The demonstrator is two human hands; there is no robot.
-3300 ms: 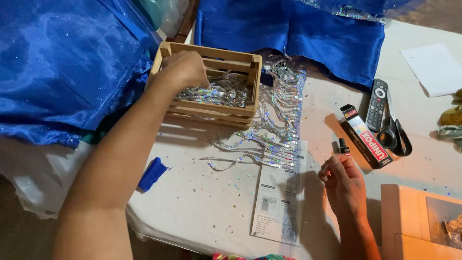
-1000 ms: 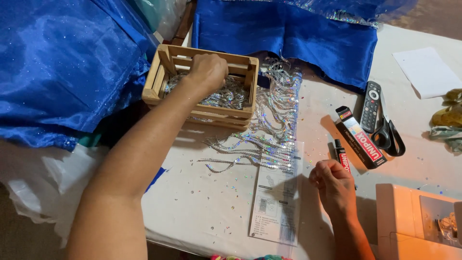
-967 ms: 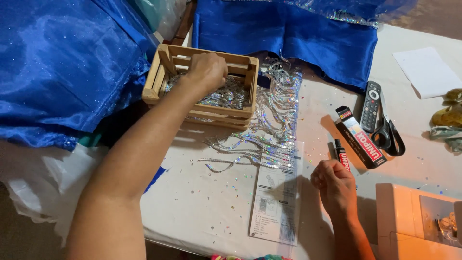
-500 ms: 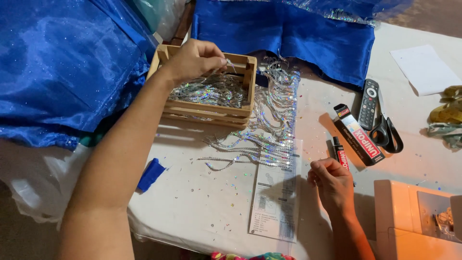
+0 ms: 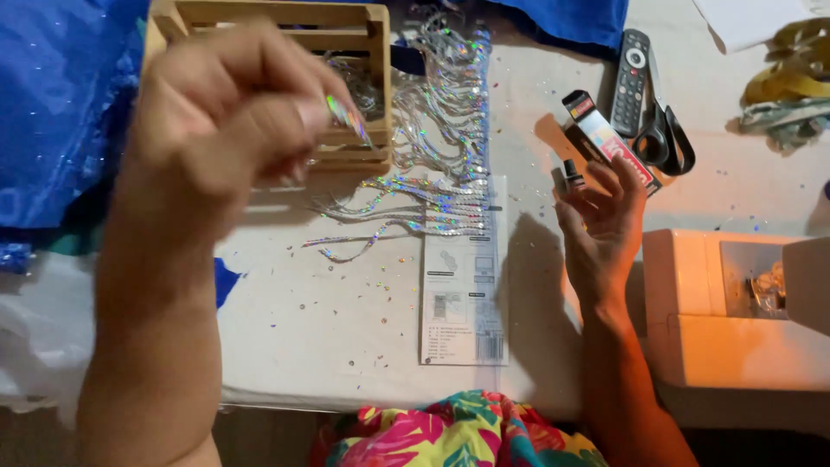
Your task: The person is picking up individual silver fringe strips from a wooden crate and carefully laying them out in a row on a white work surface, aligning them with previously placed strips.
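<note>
Nearest me, at six o'clock, a flowered cloth (image 5: 450, 432) shows at the table's edge; above it a printed paper sheet (image 5: 462, 285) lies on the white table (image 5: 328, 329). My left hand (image 5: 233, 121), raised and blurred at ten o'clock, pinches a small sequin piece (image 5: 347, 117) between fingertips; its long axis tilts down toward four o'clock, the free end pointing at the sequin fringe (image 5: 432, 207). I judge it featherlight, limp and slippery, easily creased; best held by its upper end, as now. My right hand (image 5: 605, 225), at three o'clock, is spread and holds nothing, well apart from the left; a small bottle (image 5: 572, 173) stands just beyond its fingers. Farther out: a wooden crate (image 5: 346, 52) at twelve, a remote (image 5: 629, 82) and scissors (image 5: 666, 134) at two, blue fabric (image 5: 60, 112) at nine.
</note>
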